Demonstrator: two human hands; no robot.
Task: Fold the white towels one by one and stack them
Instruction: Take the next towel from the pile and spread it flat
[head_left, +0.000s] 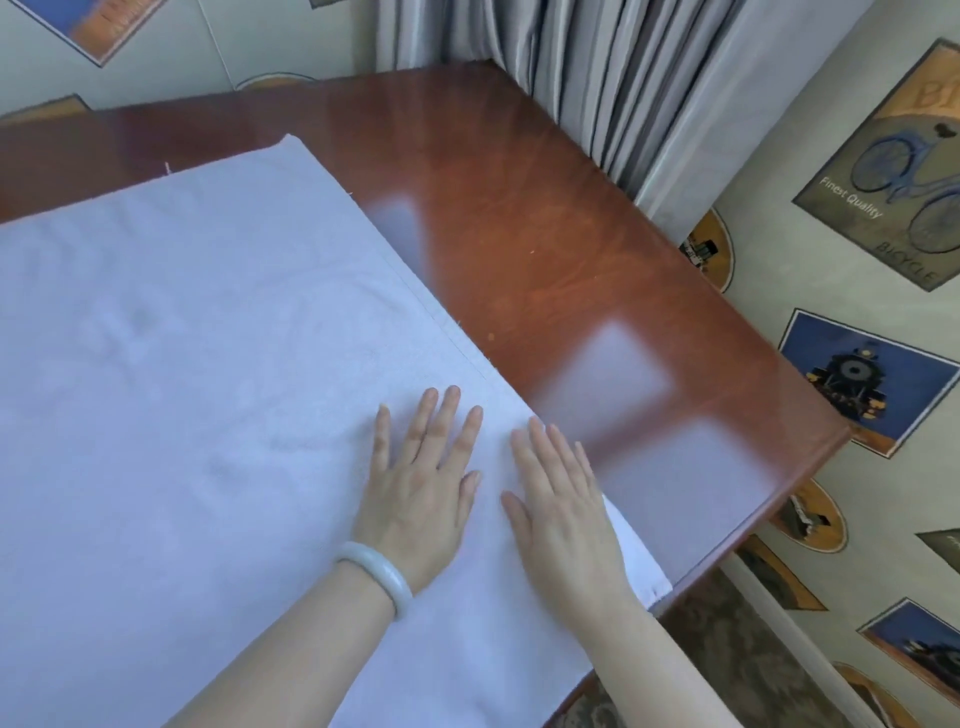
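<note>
A large white towel (182, 364) lies spread flat over most of the wooden table (545, 234), its right edge running diagonally from the far corner toward me. Both my hands lie palm down on the towel near that right edge, side by side, fingers straight. My left hand (423, 483), with a pale bangle on its wrist, presses the cloth a little in from the edge. Just to its right, my right hand (561, 504) lies flat with its fingertips at the towel's edge. Neither hand grips the fabric.
The glossy reddish-brown table shows bare wood to the right of the towel and at the far side. Grey curtains (597, 78) hang behind the table's far corner. Patterned wallpaper (857, 234) covers the wall at right, and patterned carpet (727, 665) lies below the table's near edge.
</note>
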